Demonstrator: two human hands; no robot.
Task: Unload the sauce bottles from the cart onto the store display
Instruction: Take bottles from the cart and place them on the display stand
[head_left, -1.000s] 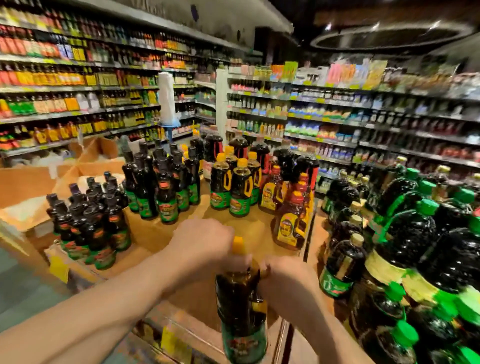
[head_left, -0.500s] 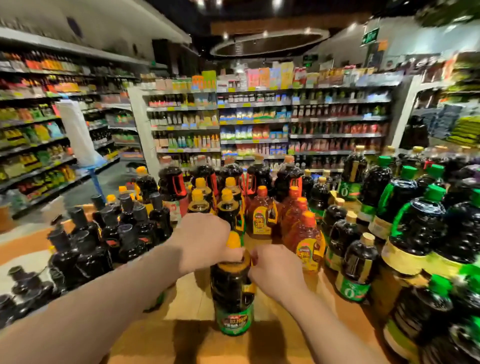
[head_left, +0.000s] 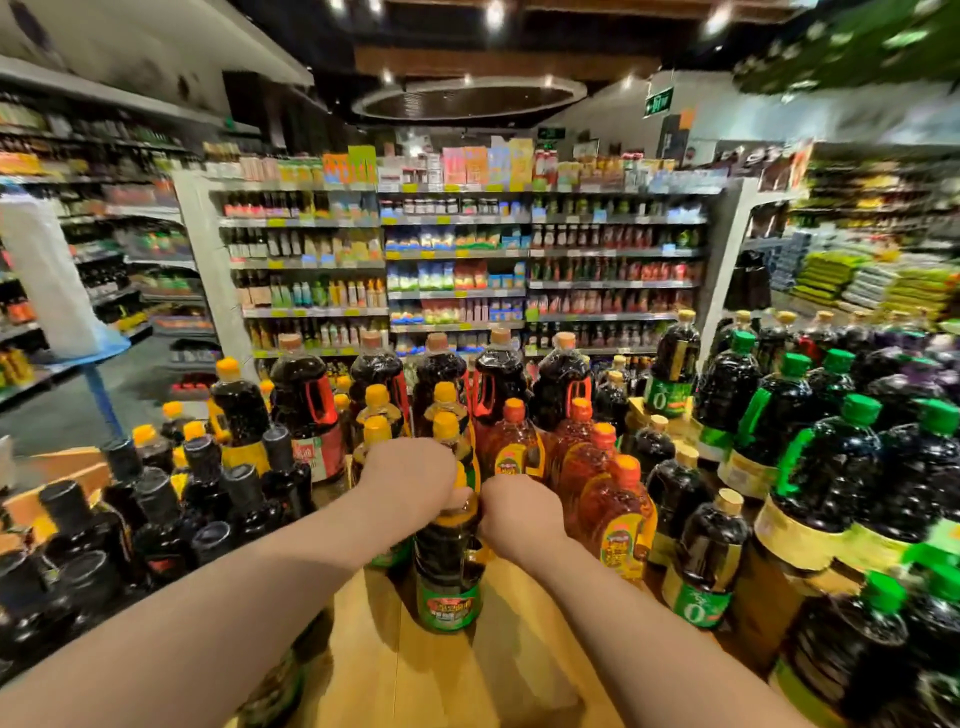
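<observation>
Presently, findings as follows.

Item in hand: one dark sauce bottle (head_left: 448, 566) with a green label and yellow cap, upright, its base on or just above the wooden display top (head_left: 467, 675); contact cannot be confirmed.

Left hand: the left hand (head_left: 410, 478) is curled over the bottle's cap and shoulder from the left, clamped on it.

Right hand: the right hand (head_left: 519, 514) grips the neck from the right side, fingers curled; the two hands are nearly touching.

Reason for grip: judged a two-handed hold at the neck to steady a tall, heavy bottle while it is set into line.

Reason for position: the bottle sits just in front of the yellow-capped bottles (head_left: 447, 410) of similar make, judged to extend that group forward.

Display contents, left: black-capped dark bottles (head_left: 202, 499), closely packed.

Display contents, rear: large dark jugs with red handles (head_left: 311, 405).

Display contents, centre right: amber bottles with orange caps (head_left: 618, 514), just beside the right hand.

Display contents, right: large green-capped jugs (head_left: 836, 467) and smaller dark bottles marked 0 (head_left: 701, 561).

Cart: not in view.

Risk: neighbouring bottles stand close; a careless release could topple them.

Progress: placement under way, not yet released.
</observation>
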